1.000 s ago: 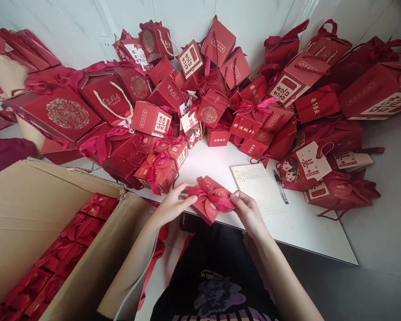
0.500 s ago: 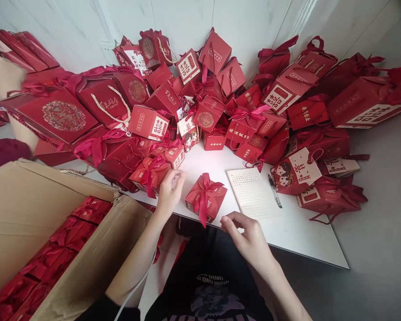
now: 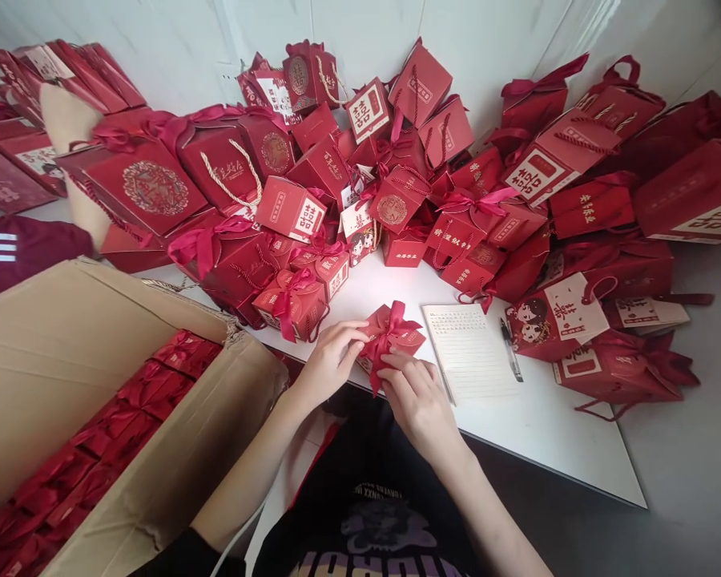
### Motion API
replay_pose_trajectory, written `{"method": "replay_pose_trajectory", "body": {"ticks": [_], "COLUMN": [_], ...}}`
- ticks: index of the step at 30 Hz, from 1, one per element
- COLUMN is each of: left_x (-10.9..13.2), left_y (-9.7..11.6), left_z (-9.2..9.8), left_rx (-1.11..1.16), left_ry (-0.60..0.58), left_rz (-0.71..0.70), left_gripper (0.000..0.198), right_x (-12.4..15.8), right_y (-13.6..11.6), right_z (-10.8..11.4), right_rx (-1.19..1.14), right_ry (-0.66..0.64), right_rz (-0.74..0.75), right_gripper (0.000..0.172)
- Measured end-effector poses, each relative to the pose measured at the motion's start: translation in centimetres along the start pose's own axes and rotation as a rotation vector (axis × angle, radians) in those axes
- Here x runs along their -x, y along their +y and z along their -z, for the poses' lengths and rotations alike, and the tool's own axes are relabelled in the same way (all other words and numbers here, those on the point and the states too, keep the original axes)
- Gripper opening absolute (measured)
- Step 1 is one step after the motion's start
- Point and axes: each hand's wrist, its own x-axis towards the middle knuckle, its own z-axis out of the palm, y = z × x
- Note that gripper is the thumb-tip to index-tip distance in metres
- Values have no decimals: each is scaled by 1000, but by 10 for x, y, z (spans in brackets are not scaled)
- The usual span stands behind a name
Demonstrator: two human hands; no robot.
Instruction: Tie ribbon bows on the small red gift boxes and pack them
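One small red gift box (image 3: 407, 343), on the near edge of the white table (image 3: 568, 437), left of the notebook (image 3: 472, 357); topped with a red ribbon bow (image 3: 395, 324).

Left hand (image 3: 333, 353): at the box's left side, fingers and thumb slightly parted; whether ribbon is pinched, cannot tell.

Right hand (image 3: 417, 401): at the box's near side, fingers curled over the bow's lower part; hold on it, cannot tell.

One pen (image 3: 510, 350), right of the notebook.

One cardboard carton (image 3: 36, 336), near left, containing red ribboned boxes (image 3: 126, 413).
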Motion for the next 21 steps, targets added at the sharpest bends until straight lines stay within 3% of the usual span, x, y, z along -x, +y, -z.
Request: {"method": "replay_pose_trajectory", "body": {"ticks": [8,11,14,16,21], "left_x": [-35,-51,-58,-55,-42], "left_y": [-5,-1,12,21,27], "left_z": [5,6,4,1,-7], "left_rx": [16,-84,-143,-101,-28], "left_ry": [-99,-145,-89,-58,-125], "left_rz": [-47,-82,-116,-114,-44], "left_gripper": [24,32,39,33,6], "right_x": [2,5,11,14,15], "right_y": [6,14,20,19,10], "right_z": [7,16,21,20,12], "right_rx": [-284,-282,-235,-225,-176], "right_ry": [97,120,119,101,149], "right_rz": [-45,37,53,46,38], "right_gripper": [16,20,21,19,17]}}
